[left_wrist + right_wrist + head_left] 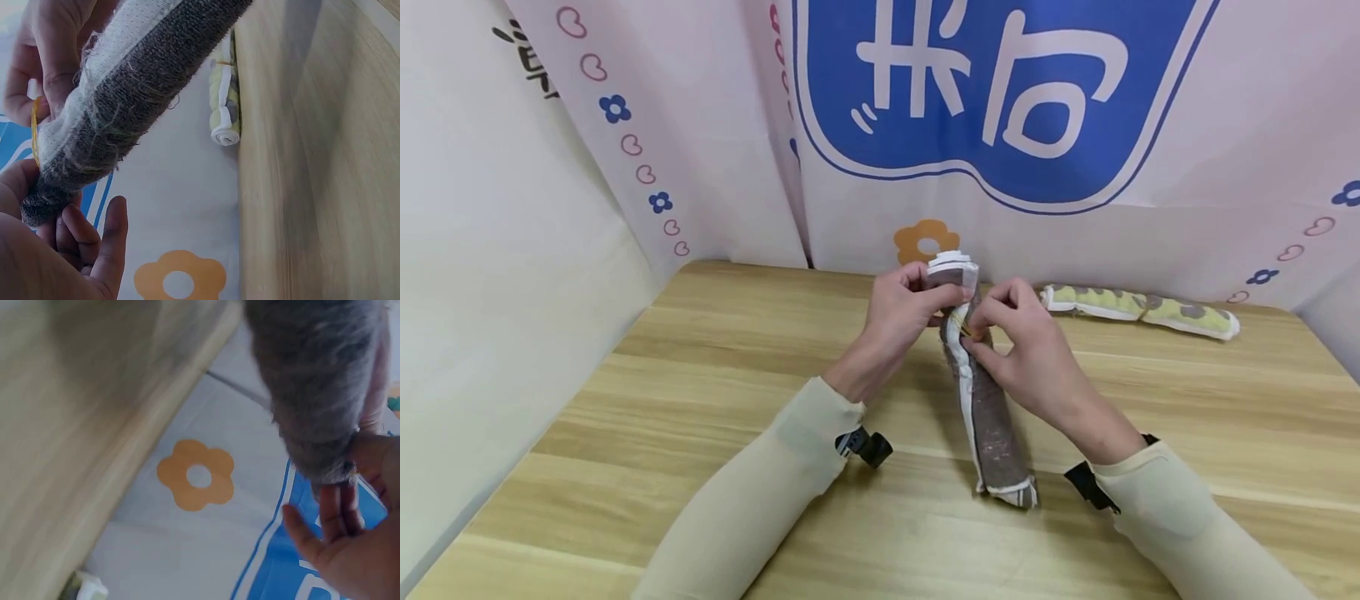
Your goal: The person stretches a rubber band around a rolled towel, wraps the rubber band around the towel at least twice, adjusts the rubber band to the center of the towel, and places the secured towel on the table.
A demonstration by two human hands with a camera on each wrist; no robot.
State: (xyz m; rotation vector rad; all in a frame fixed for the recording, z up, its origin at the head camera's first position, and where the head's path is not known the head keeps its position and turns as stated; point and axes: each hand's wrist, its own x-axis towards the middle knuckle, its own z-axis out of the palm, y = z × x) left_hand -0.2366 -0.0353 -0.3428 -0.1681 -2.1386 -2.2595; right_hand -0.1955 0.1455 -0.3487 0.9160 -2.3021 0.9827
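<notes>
A rolled grey-brown towel [996,425] with a white edge is held up on a slant, its upper end farther from me. My left hand [898,312] grips it near that far end, thumb across the white edge. Close beside, my right hand [1033,354] pinches a thin yellow rubber band [34,134] at the towel's side. In the left wrist view the band runs stretched between the two hands along the roll. The right wrist view shows the towel [319,387] hiding much of the fingers and the band.
A second rolled towel [1195,317], yellow-green with grey spots, lies at the back right of the wooden table [700,400], a band round its middle. Behind the table hangs a white printed cloth [715,100] with a blue sign and an orange flower.
</notes>
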